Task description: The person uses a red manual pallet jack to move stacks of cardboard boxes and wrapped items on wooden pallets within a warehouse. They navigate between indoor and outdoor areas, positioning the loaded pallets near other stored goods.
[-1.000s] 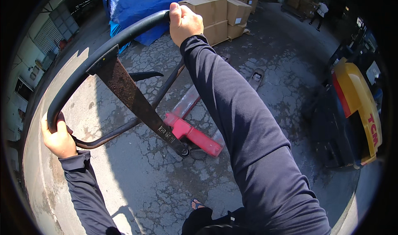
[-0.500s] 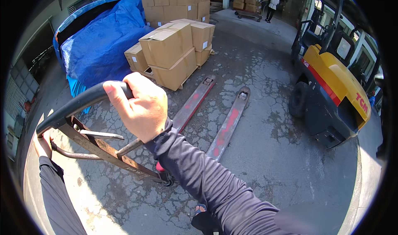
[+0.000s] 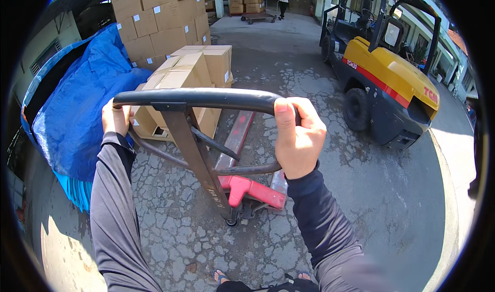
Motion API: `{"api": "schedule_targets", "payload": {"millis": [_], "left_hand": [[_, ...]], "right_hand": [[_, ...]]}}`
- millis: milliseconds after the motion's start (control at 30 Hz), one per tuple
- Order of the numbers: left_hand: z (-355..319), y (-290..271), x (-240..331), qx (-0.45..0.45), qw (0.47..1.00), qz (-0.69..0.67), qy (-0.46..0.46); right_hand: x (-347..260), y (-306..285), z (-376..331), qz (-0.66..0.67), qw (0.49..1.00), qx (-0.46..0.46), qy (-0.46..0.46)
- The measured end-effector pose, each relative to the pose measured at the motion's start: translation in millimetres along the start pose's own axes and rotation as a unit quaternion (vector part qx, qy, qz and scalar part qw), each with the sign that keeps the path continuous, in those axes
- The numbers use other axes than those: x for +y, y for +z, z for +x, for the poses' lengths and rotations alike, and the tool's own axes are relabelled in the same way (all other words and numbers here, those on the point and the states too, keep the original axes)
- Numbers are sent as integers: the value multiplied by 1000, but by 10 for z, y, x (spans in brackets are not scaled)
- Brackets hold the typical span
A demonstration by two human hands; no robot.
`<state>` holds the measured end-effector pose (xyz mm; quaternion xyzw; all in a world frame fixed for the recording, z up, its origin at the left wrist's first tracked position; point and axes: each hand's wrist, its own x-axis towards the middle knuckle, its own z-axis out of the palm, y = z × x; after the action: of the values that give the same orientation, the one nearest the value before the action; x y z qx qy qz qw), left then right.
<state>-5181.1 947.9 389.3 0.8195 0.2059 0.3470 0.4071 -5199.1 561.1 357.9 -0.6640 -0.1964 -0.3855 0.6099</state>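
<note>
Brought the handle point(image 3: 216, 98) of the pallet jack point(image 3: 258, 191) from the left of the frame to its upper middle since half a second ago, and with it the right hand point(image 3: 300, 137), now right of centre. Head view: hold the handle's right end with the right fingers clamped round it, and its left end with the left hand point(image 3: 115, 119), likewise wrapped on, fingertips mostly hidden. Find the jack just below the middle of the frame, with forks point(image 3: 240, 132) running up-frame near the cartons point(image 3: 188, 73) at upper left. Could clip those cartons by swinging the handle too far. Could jolt by catching in the cracked ground point(image 3: 170, 214). Could also knock the sandalled feet point(image 3: 220, 277) at the lower edge by pulling back sharply, or stray toward the forklift point(image 3: 389, 68), upper right, by steering wide.
</note>
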Motion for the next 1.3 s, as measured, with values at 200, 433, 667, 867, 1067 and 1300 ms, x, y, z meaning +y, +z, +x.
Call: {"api": "schedule_targets", "payload": {"millis": [200, 433, 667, 867, 1067, 1300], "left_hand": [[1457, 1520, -10, -145, 987, -8, 75], [2216, 3119, 452, -151, 983, -1, 104], [3136, 4434, 877, -143, 977, 102, 122], [3801, 5810, 1294, -99, 978, 118, 140], [4548, 7288, 1625, -119, 986, 68, 91], [5183, 9154, 1966, -15, 961, -167, 221]], "right_hand": [[615, 449, 630, -144, 981, 126, 21], [2166, 312, 1893, -201, 963, 180, 7], [3444, 399, 3051, -154, 973, 168, 30], [4661, 324, 4049, -248, 954, 167, -16], [6135, 236, 5165, -224, 959, 174, -14], [7671, 104, 6572, -251, 954, 164, 25]]}}
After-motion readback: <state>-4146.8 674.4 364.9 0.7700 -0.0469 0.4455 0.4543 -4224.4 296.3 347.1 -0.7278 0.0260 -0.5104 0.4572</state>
